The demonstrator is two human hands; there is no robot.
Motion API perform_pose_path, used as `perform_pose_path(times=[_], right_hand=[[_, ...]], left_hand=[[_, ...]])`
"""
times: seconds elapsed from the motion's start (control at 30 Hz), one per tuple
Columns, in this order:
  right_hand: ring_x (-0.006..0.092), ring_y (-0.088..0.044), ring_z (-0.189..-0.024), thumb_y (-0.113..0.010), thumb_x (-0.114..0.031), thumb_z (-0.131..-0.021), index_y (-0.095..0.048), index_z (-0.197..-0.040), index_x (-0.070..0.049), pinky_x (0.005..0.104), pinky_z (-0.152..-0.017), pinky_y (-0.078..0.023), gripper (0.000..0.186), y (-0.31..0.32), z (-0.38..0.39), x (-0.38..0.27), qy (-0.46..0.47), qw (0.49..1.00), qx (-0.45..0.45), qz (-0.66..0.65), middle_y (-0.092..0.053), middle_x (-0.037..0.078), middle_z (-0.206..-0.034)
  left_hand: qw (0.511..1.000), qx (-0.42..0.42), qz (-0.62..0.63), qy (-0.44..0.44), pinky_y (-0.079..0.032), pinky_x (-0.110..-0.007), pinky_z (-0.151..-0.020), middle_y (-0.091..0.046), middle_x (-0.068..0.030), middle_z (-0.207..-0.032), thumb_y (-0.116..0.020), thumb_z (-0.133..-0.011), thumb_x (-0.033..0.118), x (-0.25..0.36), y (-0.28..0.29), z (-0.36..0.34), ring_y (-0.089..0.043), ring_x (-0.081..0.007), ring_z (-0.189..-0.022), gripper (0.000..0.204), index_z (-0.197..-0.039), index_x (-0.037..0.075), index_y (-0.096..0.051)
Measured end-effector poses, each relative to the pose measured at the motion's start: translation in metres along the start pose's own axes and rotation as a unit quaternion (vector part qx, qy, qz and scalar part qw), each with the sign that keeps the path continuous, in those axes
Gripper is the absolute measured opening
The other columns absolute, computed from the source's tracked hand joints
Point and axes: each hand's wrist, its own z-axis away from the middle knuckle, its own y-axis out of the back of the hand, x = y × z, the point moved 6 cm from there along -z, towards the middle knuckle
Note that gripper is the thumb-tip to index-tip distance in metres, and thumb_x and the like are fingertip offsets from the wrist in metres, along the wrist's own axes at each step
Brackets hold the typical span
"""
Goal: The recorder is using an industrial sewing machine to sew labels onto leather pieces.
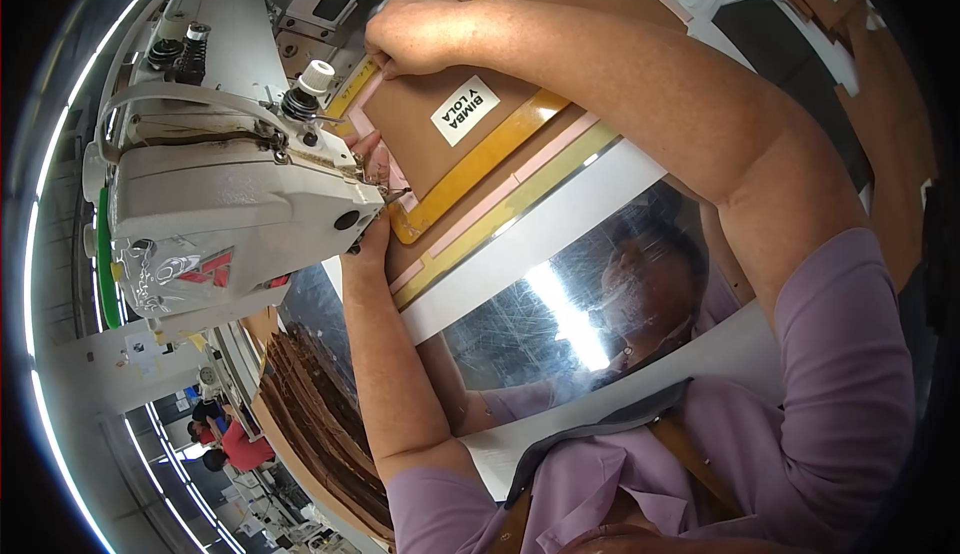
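A brown flat panel (410, 119) with a white printed label (465, 111) lies inside a yellow frame-like template (490, 167) beside the sewing machine's needle area. Pale pink strips (402, 176) edge the panel. My left hand (375, 237) reaches under the white sewing machine head (240, 224), which hides much of it. Its visible fingers lie flat along the panel's near-left edge. At the panel's far end, my right hand (420, 36) is closed with curled fingers against the edge; what they grip, if anything, is hidden.
A shiny scratched metal plate (500, 329) lies nearest my body. Brown layered pieces (318, 424) are stacked at lower left. More brown panels (815, 4) lie at far right. Other people (240, 444) appear in the background at lower left.
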Motion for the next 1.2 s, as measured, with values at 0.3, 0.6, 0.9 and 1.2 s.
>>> perform_pose_path(times=[0.3, 0.6, 0.9, 1.2], right_hand=[[0.0299, -0.072, -0.096, -0.074, -0.025, -0.085, -0.076, -0.094, -0.015, 0.0436, -0.08, -0.058, 0.014, -0.005, -0.003, -0.001, -0.019, 0.998, 0.026, 0.046, -0.075, 0.009, -0.095], [0.0305, -0.072, -0.095, -0.075, -0.027, -0.085, -0.076, -0.093, -0.014, 0.0446, -0.08, -0.058, 0.016, -0.006, 0.003, -0.005, -0.007, 0.999, 0.025, 0.039, -0.075, 0.01, -0.094], [0.0298, -0.071, -0.086, -0.082, -0.028, -0.079, -0.074, -0.094, -0.008, 0.0427, -0.075, -0.055, 0.026, 0.013, 0.033, -0.051, 0.165, 0.984, -0.067, -0.015, -0.073, 0.01, -0.088], [0.0242, -0.069, -0.078, -0.084, -0.029, -0.079, -0.073, -0.085, -0.007, 0.0384, -0.071, -0.054, 0.025, -0.01, 0.049, -0.062, 0.171, 0.951, -0.228, -0.118, -0.071, 0.007, -0.081]], left_hand=[[0.999, 0.025, -0.014, -0.046, -0.043, -0.044, -0.113, -0.065, -0.0162, -0.135, -0.062, -0.105, 0.021, 0.008, -0.002, -0.009, -0.056, -0.0312, -0.133, 0.028, -0.127, 0.004, -0.068], [0.987, -0.006, -0.086, -0.138, -0.047, -0.044, -0.108, -0.068, -0.0135, -0.129, -0.068, -0.098, 0.013, 0.031, 0.011, -0.027, -0.059, -0.0333, -0.125, 0.027, -0.123, 0.003, -0.065], [0.994, -0.018, -0.036, -0.098, -0.052, -0.039, -0.088, -0.068, -0.0124, -0.113, -0.067, -0.091, 0.007, 0.037, 0.013, -0.033, -0.062, -0.0266, -0.104, 0.027, -0.118, 0.003, -0.064], [0.98, -0.046, 0.193, -0.03, -0.049, -0.033, -0.105, -0.062, -0.0095, -0.133, -0.064, -0.098, 0.009, -0.001, -0.005, -0.018, -0.06, -0.0188, -0.121, 0.043, -0.139, 0.003, -0.052]])
